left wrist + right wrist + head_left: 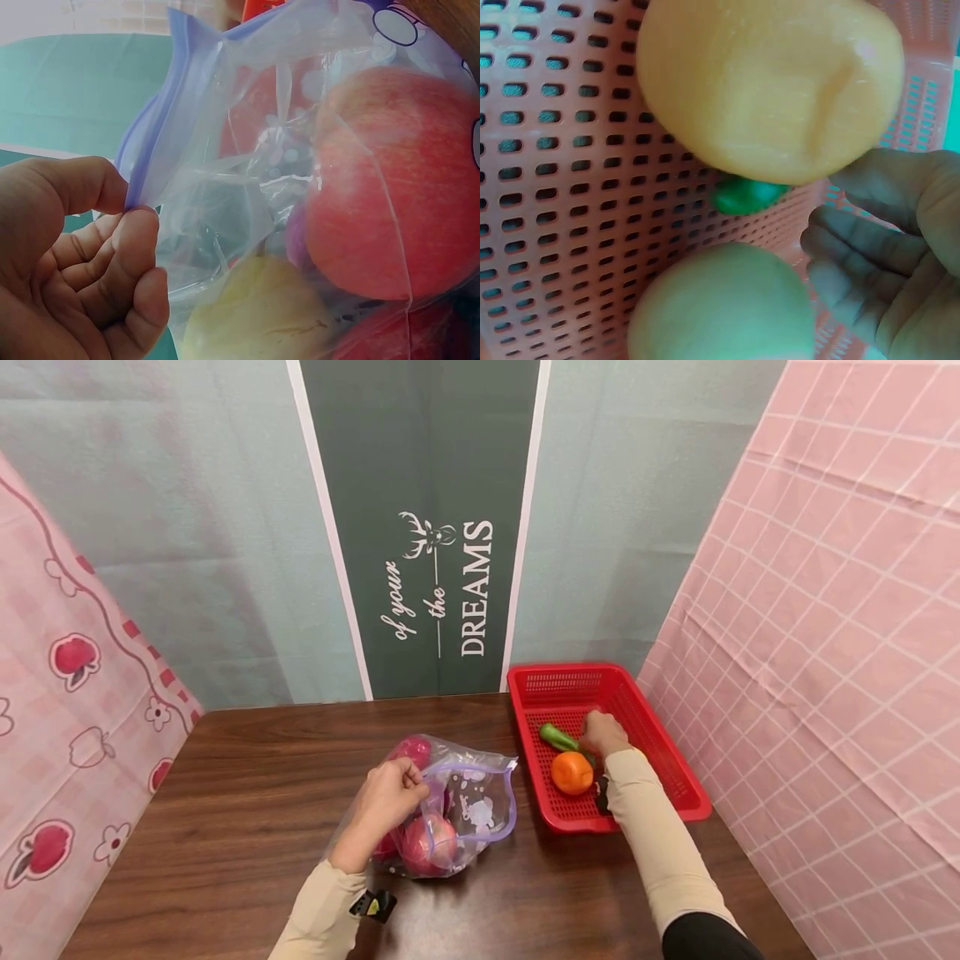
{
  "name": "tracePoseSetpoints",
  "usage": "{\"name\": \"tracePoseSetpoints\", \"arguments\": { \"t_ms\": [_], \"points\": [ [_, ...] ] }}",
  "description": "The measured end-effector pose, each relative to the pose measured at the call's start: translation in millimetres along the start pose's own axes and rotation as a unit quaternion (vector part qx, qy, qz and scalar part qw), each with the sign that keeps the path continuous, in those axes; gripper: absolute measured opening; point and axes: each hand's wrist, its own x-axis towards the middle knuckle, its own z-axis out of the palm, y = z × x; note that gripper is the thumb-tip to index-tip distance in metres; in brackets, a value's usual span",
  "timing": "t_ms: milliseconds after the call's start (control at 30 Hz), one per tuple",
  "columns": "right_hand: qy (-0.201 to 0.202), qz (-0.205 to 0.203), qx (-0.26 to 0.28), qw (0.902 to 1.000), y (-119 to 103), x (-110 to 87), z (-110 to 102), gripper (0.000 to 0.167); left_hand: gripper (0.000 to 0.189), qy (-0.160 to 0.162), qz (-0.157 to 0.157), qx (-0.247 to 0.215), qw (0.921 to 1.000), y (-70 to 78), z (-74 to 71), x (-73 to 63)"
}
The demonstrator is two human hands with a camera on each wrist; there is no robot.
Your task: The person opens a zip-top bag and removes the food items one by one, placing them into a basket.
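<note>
My left hand [392, 793] pinches the purple zip edge of a clear zip bag [480, 793] between thumb and forefinger. Inside the bag are a large red apple [397, 180], a yellowish pear [255, 315] and other red or pink fruit, partly hidden by folds. My right hand [603, 732] is down inside the red basket [525, 727], fingers loosely bent. Left of it lie a long green vegetable [558, 737] and an orange fruit [572, 774]. In the right wrist view, the orange fruit hides one fingertip, and a pale green round fruit [724, 307] shows below.
The basket stands on the right of a dark wooden table [247, 793], near a pink checked cloth [840, 610]. A grey-green curtain [420, 460] with white lettering hangs behind the table. A pink cloth with apple prints [75, 660] hangs at the left.
</note>
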Motion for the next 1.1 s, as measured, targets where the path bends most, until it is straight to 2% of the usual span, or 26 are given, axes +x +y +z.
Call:
{"name": "tracePoseSetpoints", "arguments": {
  "t_ms": [267, 500, 767, 1100],
  "points": [
    [-0.017, -0.056, -0.044, 0.9973, -24, -20.0, -25, 0.045, 0.015, -0.005, 0.001, 0.007, 1.0, -0.5, -1.7, -0.7],
    [-0.032, -0.055, -0.048, 0.9968, -36, -33.2, -31, 0.04, 0.015, -0.006, 0.008, 0.006, 0.9999, 0.6, -1.3, 0.6],
    [0.011, -0.094, -0.024, 0.9953, -53, -71.9, -31, 0.043, 0.014, 0.001, 0.012, 0.018, 0.9998, 3.3, 1.1, 0.0],
    [0.027, -0.116, -0.001, 0.9929, -75, -105.0, -20, 0.041, 0.015, -0.008, 0.009, -0.007, 0.9999, 1.5, 0.2, 0.6]
  ]
}}
